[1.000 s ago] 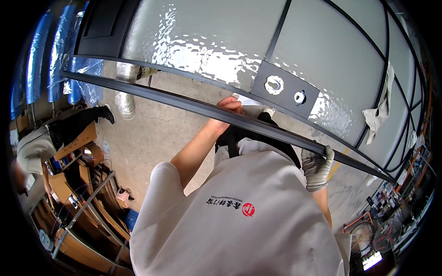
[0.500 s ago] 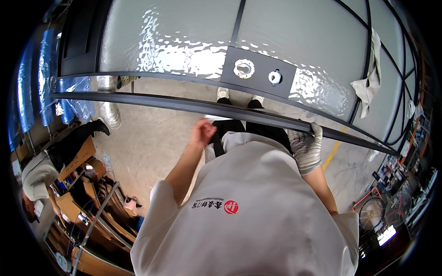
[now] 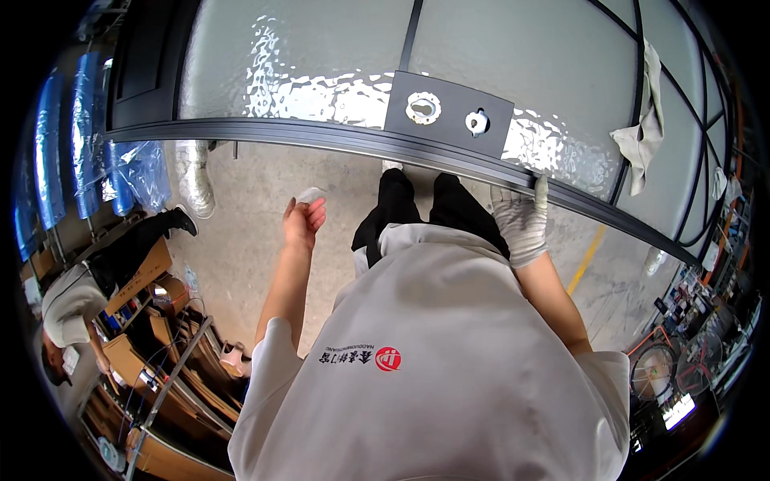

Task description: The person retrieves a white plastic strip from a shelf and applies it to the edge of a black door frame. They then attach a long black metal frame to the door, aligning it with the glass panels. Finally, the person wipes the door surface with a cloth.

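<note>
My left hand, bare, is raised left of my legs. Its fingers are partly curled, with a small pale piece pinched at the tips; what it is cannot be made out. My right hand wears a grey-white striped work glove. Its thumb lies over a long dark metal bar, and its fingers go underneath. The bar runs along the near edge of a large door panel with rippled, translucent glass. A grey lock plate with two cutouts sits on the panel.
Blue-wrapped rolls stand at the far left. A co-worker bends beside cardboard sheets and a metal rail. A cloth hangs over the panel's right part. Fans stand at the lower right.
The bar has moved away from my body, up against the panel's near edge, with my right hand on it. My left hand has left the bar's side and moved left.
</note>
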The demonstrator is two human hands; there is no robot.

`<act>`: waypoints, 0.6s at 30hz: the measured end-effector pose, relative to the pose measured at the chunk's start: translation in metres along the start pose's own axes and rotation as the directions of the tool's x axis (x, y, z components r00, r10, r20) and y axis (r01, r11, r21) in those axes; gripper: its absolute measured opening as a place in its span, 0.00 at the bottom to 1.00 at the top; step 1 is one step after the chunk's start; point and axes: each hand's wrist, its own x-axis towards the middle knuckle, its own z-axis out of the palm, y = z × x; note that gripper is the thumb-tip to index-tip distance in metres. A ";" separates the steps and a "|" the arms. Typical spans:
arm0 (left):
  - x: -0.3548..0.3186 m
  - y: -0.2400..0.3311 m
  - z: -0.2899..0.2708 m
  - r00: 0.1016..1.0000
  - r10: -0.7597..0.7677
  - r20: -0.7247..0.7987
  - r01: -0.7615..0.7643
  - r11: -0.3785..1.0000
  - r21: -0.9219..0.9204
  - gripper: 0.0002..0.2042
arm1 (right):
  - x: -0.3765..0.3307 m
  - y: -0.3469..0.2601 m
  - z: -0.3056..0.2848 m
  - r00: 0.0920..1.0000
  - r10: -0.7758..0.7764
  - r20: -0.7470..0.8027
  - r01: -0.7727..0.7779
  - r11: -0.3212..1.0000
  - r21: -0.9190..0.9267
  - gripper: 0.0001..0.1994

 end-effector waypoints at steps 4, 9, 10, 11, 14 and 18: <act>-0.026 0.015 0.018 0.951 0.167 0.260 -0.188 0.980 0.058 0.28 | 0.019 0.010 -0.007 0.998 -0.060 -0.036 0.065 0.985 0.158 0.19; -0.028 0.028 0.044 0.912 0.092 0.399 -0.119 0.992 0.042 0.22 | 0.026 0.016 -0.012 0.985 -0.164 0.045 0.155 0.976 0.150 0.14; -0.033 0.030 0.053 0.903 0.095 0.418 -0.121 0.992 0.036 0.21 | 0.026 0.017 -0.012 0.984 -0.167 0.069 0.155 0.975 0.157 0.13; -0.038 0.031 0.060 0.894 0.097 0.437 -0.124 0.992 0.033 0.20 | 0.030 0.018 -0.018 0.979 -0.198 0.054 0.189 0.971 0.144 0.13; -0.046 0.030 0.078 0.801 0.191 0.567 -0.202 0.978 -0.043 0.19 | 0.037 0.018 -0.022 0.969 -0.245 -0.006 0.244 0.962 0.124 0.14; -0.039 0.035 0.088 0.655 0.214 0.725 -0.002 0.959 -0.282 0.22 | 0.017 0.026 0.002 0.960 -0.246 -0.132 0.256 0.965 0.060 0.16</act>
